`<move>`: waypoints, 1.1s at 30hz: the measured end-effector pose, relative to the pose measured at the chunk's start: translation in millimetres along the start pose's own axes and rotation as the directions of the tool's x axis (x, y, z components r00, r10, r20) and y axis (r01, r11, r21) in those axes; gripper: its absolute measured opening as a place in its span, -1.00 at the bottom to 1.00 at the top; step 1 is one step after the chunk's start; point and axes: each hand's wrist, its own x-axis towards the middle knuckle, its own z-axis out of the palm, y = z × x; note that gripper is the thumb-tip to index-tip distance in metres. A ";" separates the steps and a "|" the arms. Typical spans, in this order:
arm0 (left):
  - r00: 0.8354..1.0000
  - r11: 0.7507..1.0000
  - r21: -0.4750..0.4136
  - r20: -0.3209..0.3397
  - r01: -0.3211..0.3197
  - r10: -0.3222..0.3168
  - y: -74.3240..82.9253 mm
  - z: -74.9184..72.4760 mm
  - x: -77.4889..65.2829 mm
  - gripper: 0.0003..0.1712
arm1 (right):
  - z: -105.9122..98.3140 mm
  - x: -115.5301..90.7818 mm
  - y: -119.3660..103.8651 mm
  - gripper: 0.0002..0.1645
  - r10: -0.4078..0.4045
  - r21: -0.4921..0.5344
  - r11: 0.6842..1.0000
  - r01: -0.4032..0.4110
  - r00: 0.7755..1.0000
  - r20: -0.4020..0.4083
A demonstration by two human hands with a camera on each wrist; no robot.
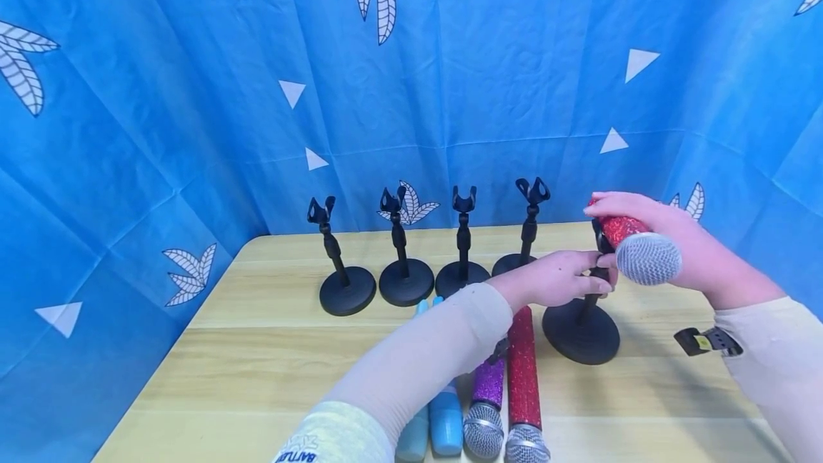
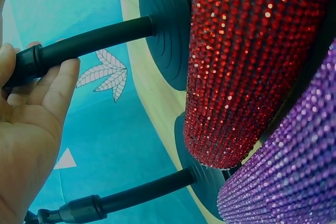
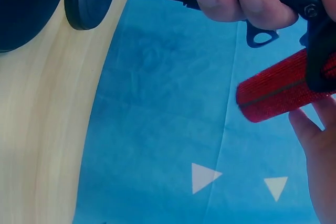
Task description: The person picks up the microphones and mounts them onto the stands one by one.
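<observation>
My left hand (image 1: 559, 279) grips the upper pole of the rightmost black microphone stand (image 1: 584, 334). In the left wrist view its fingers curl round that pole (image 2: 105, 39). A glittery red microphone (image 1: 620, 229) with a silver mesh head lies tilted in the stand's clip (image 3: 316, 59), head toward me. My right hand (image 1: 691, 238) holds this microphone by the body from above and the right side. The right wrist view shows the red tail end poking out past the clip, with the right fingers (image 3: 323, 145) against it.
Several more black stands, including the leftmost stand (image 1: 348, 291), line the table's back with unfilled clips. Under my left forearm lie another red microphone (image 1: 524, 377), a purple microphone (image 1: 490, 383) and two light blue ones (image 1: 446, 420). A blue curtain (image 1: 501, 91) hangs behind the table (image 1: 212, 377).
</observation>
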 end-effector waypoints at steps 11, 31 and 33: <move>1.000 1.000 -0.004 -0.009 -0.010 0.010 3.4 -2.4 -2.2 -0.38 | 4.5 6.3 12.1 0.11 -0.245 0.050 0.969 0.243 0.968 0.047; 0.999 0.997 -0.069 -0.007 0.041 -0.041 0.6 -1.7 -4.3 -0.32 | 3.1 7.2 -3.0 -0.57 -0.157 -0.045 0.986 0.162 0.983 0.091; 0.999 0.997 -0.071 -0.004 0.039 -0.039 0.9 -1.9 -4.5 -0.32 | 2.7 6.9 -4.4 -0.47 -0.138 -0.056 0.988 0.144 0.986 0.099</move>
